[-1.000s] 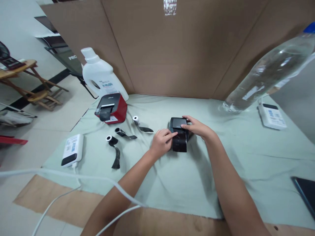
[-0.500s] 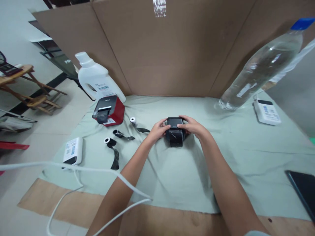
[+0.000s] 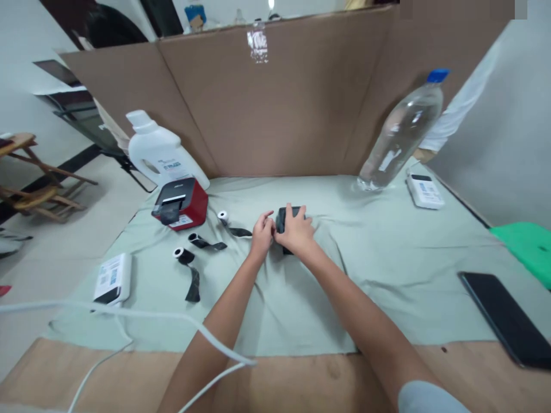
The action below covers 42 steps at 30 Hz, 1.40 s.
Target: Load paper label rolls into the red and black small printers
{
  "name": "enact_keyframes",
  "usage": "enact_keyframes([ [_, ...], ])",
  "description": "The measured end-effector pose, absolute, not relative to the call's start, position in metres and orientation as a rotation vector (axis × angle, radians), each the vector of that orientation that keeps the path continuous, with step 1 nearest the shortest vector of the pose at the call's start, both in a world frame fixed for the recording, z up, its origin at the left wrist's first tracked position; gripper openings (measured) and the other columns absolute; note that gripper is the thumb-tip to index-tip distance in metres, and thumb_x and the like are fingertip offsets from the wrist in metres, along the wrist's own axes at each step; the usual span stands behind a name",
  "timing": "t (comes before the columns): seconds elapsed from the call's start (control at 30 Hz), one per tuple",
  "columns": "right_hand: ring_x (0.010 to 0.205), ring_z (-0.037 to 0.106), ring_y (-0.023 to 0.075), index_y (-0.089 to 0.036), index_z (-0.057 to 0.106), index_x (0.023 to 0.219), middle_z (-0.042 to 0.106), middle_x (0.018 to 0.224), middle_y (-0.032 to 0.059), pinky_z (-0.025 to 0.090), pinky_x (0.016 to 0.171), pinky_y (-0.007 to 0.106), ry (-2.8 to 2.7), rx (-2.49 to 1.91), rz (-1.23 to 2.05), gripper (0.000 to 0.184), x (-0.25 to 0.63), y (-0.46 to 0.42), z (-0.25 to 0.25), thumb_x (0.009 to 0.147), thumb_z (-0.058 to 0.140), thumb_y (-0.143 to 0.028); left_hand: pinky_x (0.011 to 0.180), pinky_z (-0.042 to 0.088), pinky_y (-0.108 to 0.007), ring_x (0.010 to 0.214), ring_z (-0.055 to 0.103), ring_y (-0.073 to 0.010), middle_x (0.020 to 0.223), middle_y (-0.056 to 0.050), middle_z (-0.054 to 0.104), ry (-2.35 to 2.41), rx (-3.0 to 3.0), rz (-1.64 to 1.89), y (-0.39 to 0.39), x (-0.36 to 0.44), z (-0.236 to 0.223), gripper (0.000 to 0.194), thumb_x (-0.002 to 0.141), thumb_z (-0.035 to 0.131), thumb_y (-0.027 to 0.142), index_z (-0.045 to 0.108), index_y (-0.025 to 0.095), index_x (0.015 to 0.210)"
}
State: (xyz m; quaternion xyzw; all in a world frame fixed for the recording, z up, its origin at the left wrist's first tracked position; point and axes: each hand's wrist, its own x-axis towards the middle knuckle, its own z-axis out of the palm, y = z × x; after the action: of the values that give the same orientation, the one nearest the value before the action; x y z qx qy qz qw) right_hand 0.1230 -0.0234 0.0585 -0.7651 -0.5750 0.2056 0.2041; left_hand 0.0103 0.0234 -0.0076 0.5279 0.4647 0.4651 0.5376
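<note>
A small black printer (image 3: 282, 219) sits on the cloth in front of me, with a dark strip hanging from its front. My right hand (image 3: 298, 230) lies across its top, fingers bent over it and hiding most of it. Close by its left side is my left hand (image 3: 262, 232), one finger stretched out and the others curled in beside the right thumb. What those curled fingers pinch, if anything, is hidden. Left of my hands, black paper rolls with white cores lie partly unrolled: a far roll (image 3: 222, 216), a middle roll (image 3: 198, 240) and a near roll (image 3: 183, 255).
A red and black printer (image 3: 196, 203) stands back left, before a white jug (image 3: 161, 152). Cardboard (image 3: 279, 115) walls off the back. A water bottle (image 3: 402, 137), white power banks (image 3: 424, 190) (image 3: 114, 278) and a phone (image 3: 503, 318) surround the cloth. A white cable (image 3: 163, 315) crosses the lower left.
My right hand has shifted from the printer's right side to across its top. My left hand has come off its upper face to its left side. The camera view has shifted.
</note>
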Motion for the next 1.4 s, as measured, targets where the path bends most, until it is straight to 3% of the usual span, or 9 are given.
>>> enact_keyframes([
  [0.17, 0.115, 0.06, 0.0436, -0.026, 0.042, 0.153, 0.042, 0.146, 0.0204, 0.048, 0.096, 0.054, -1.664, -2.148, 0.452, 0.086, 0.188, -0.037, 0.07, 0.074, 0.071, -0.047, 0.052, 0.039, -0.021, 0.056, 0.049, -0.01, 0.069, 0.005, 0.052, 1.079, 1.364, 1.101, 0.022, 0.012, -0.013, 0.048, 0.089, 0.053, 0.042, 0.057, 0.014, 0.127],
  [0.27, 0.12, 0.059, 0.0418, -0.021, 0.042, 0.154, 0.04, 0.149, 0.0207, 0.049, 0.098, 0.05, -1.547, -2.192, 0.306, 0.086, 0.267, -0.055, 0.068, 0.076, 0.067, -0.048, 0.055, 0.04, -0.021, 0.058, 0.05, -0.0102, 0.07, 0.005, 0.052, 1.095, 1.427, 1.085, 0.019, 0.014, -0.012, 0.045, 0.09, 0.052, 0.039, 0.058, 0.013, 0.126],
  [0.47, 0.12, 0.059, 0.0442, -0.019, 0.042, 0.154, 0.036, 0.152, 0.024, 0.049, 0.096, 0.051, -1.246, -2.483, 0.0, 0.087, 0.393, -0.089, 0.048, 0.078, 0.064, -0.055, 0.059, 0.043, -0.022, 0.059, 0.052, -0.0094, 0.071, 0.005, 0.054, 1.094, 1.543, 1.034, 0.016, 0.015, -0.01, 0.04, 0.09, 0.052, 0.031, 0.06, 0.015, 0.126],
  [0.7, 0.123, 0.052, 0.0528, -0.017, 0.019, 0.163, 0.032, 0.155, 0.0307, 0.042, 0.091, 0.059, -1.167, -2.643, -0.079, 0.104, 0.413, -0.092, 0.042, 0.082, 0.062, -0.065, 0.059, 0.043, -0.021, 0.059, 0.054, -0.0088, 0.074, 0.003, 0.06, 1.07, 1.605, 1.109, 0.017, 0.019, -0.012, 0.034, 0.084, 0.061, 0.027, 0.065, 0.015, 0.115],
  [0.87, 0.137, 0.033, 0.0513, -0.018, 0.027, 0.161, 0.033, 0.158, 0.0274, 0.031, 0.098, 0.064, -1.328, -2.422, -0.568, 0.09, 0.355, -0.077, 0.049, 0.088, 0.059, -0.059, 0.051, 0.044, -0.022, 0.053, 0.056, -0.0099, 0.071, -0.001, 0.066, 0.916, 1.564, 1.224, 0.022, 0.005, 0.048, 0.02, 0.083, 0.066, 0.035, 0.067, 0.016, 0.089],
  [1.07, 0.13, 0.045, 0.0382, -0.019, 0.058, 0.138, 0.056, 0.145, 0.0172, 0.029, 0.105, 0.057, -1.897, -1.722, -0.347, 0.057, 0.2, -0.014, 0.071, 0.09, 0.056, -0.049, 0.077, 0.053, -0.025, 0.079, 0.067, -0.0148, 0.082, -0.003, 0.071, 1.199, 1.485, 1.822, 0.04, -0.12, 0.136, 0.021, 0.086, 0.064, 0.036, 0.069, 0.017, 0.091],
  [1.2, 0.127, 0.048, 0.034, -0.02, 0.068, 0.125, 0.067, 0.133, 0.0148, 0.026, 0.107, 0.053, -2.136, -1.413, -0.079, 0.043, 0.069, 0.04, 0.091, 0.094, 0.052, -0.045, 0.094, 0.051, -0.031, 0.096, 0.067, -0.0191, 0.097, -0.006, 0.072, 1.68, 1.26, 1.892, 0.07, -0.225, 0.113, 0.021, 0.079, 0.064, 0.025, 0.069, 0.015, 0.096],
  [1.3, 0.118, 0.051, 0.0353, -0.014, 0.071, 0.119, 0.071, 0.121, 0.0193, 0.031, 0.102, 0.05, -2.257, -1.446, 0.031, 0.046, -0.012, 0.078, 0.101, 0.094, 0.053, -0.048, 0.101, 0.047, -0.035, 0.105, 0.065, -0.0217, 0.105, -0.009, 0.071, 1.891, 1.112, 1.717, 0.099, -0.266, 0.08, 0.024, 0.074, 0.065, 0.019, 0.067, 0.014, 0.098],
  [1.4, 0.123, 0.048, 0.0395, -0.009, 0.072, 0.117, 0.07, 0.122, 0.0225, 0.029, 0.106, 0.051, -2.378, -1.597, 0.144, 0.058, -0.063, 0.113, 0.098, 0.083, 0.065, -0.056, 0.098, 0.048, -0.035, 0.102, 0.065, -0.0222, 0.096, -0.008, 0.071, 1.831, 1.039, 1.58, 0.121, -0.27, 0.057, 0.02, 0.075, 0.066, 0.022, 0.068, 0.014, 0.093],
])
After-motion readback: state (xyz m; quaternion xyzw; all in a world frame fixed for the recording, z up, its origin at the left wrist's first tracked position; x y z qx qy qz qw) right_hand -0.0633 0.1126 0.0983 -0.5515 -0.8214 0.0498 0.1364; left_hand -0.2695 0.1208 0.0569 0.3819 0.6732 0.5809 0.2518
